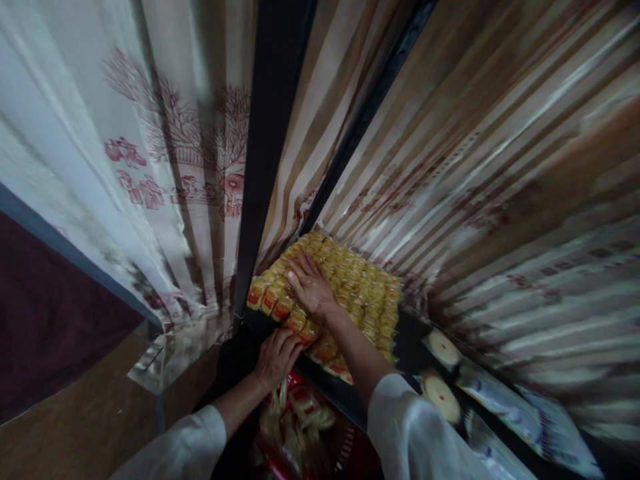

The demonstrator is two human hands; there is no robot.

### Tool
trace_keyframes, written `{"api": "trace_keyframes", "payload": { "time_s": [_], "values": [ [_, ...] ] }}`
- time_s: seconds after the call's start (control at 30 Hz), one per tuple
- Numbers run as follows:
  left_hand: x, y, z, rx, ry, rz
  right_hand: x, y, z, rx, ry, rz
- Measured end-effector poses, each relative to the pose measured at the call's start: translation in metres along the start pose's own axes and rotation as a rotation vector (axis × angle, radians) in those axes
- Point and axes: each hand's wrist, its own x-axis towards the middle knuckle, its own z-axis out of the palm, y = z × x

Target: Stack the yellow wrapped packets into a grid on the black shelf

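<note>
Many small yellow wrapped packets (361, 293), some with red-orange fronts, stand in tight rows on a black shelf (411, 348). My right hand (311, 287) lies flat on top of the rows, fingers stretched out towards the back left. At the front edge, my left hand (278, 360) touches the nearest packets with its fingers stretched forward and slightly bent. Its thumb is hidden, and I see nothing held in it. My right forearm covers part of the front rows.
Below the shelf edge is a red bag (300, 427) with shiny wrapped items in it. On the right stand two round pale-topped things (442, 399) and clear and white plastic packages (505, 400). Pleated printed curtains (195, 147) hang behind, with a dark post (273, 133) between them.
</note>
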Motion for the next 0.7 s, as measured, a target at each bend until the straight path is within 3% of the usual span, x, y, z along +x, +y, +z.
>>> {"api": "trace_keyframes", "payload": {
  "time_s": [0.27, 0.37, 0.43, 0.57, 0.7],
  "values": [
    [0.001, 0.001, -0.003, -0.008, -0.017, 0.001, 0.002, 0.004, 0.012, -0.046, -0.016, 0.005],
    [0.002, 0.001, -0.007, -0.005, -0.025, 0.035, 0.003, 0.003, -0.002, 0.053, 0.001, 0.059],
    [0.002, 0.001, -0.01, -0.007, -0.021, 0.058, -0.003, 0.003, -0.018, 0.144, 0.134, 0.099],
    [-0.001, 0.004, -0.016, 0.011, -0.022, 0.068, -0.05, 0.002, -0.047, 0.364, 0.537, 0.198],
    [-0.008, 0.016, -0.024, 0.016, -0.044, 0.128, -0.137, -0.006, -0.042, 0.424, 0.715, 0.223]
  ]
}}
